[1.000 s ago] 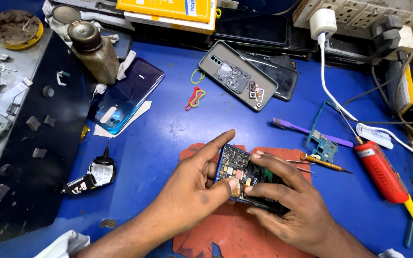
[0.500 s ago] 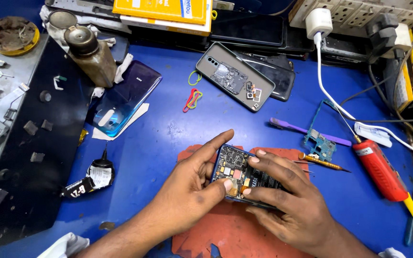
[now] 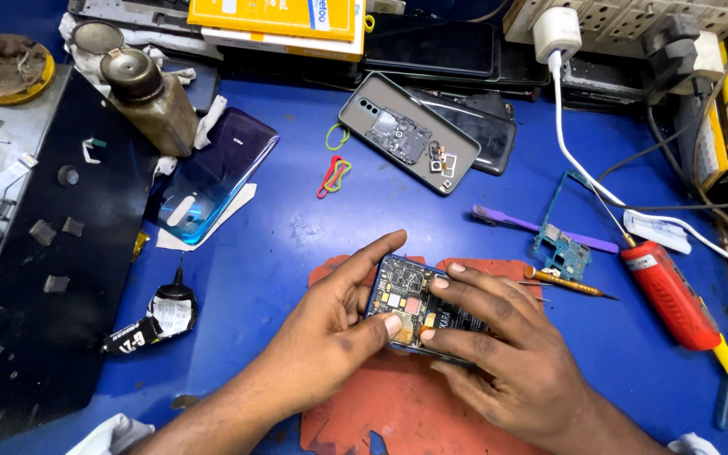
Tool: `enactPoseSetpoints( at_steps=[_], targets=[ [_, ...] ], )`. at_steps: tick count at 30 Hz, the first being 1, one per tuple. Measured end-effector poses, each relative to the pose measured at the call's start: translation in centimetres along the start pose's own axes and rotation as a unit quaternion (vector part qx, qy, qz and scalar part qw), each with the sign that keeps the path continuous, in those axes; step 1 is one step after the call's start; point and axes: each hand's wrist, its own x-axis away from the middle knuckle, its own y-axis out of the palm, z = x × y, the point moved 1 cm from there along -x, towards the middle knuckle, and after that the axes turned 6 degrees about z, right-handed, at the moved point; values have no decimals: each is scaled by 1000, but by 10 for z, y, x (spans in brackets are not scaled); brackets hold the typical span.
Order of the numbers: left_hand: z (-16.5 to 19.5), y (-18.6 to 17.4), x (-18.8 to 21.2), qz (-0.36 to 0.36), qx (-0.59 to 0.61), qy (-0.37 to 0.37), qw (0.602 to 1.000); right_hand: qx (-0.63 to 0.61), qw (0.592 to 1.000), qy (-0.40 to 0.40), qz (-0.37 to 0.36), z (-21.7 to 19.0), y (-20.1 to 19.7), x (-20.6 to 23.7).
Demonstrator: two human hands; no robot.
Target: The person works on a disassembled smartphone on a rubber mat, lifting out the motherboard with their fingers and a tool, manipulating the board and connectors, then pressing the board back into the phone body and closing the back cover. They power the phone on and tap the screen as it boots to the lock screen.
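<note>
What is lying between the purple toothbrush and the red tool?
In the head view, a small blue-green circuit board lies between the purple toothbrush and the red tool.

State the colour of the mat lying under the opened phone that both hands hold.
Orange-red mat, seen in the head view.
</note>
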Motion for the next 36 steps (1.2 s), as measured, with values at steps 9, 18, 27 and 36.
enactPoseSetpoints(
  at_steps=[9,18,27,36],
  targets=[
    [-8,-1,-3,-10,61,-6,998,-33,999,36,-19,1,1,2],
    [-9,-2,-6,3,57,-28,998,-45,998,38,-28,3,3,5],
    [-11,0,-8,3,58,-49,997,-42,997,52,-48,3,5,6],
    [-10,1,-8,17,77,-77,994,4,999,10,-50,-3,4,1]
  ],
)
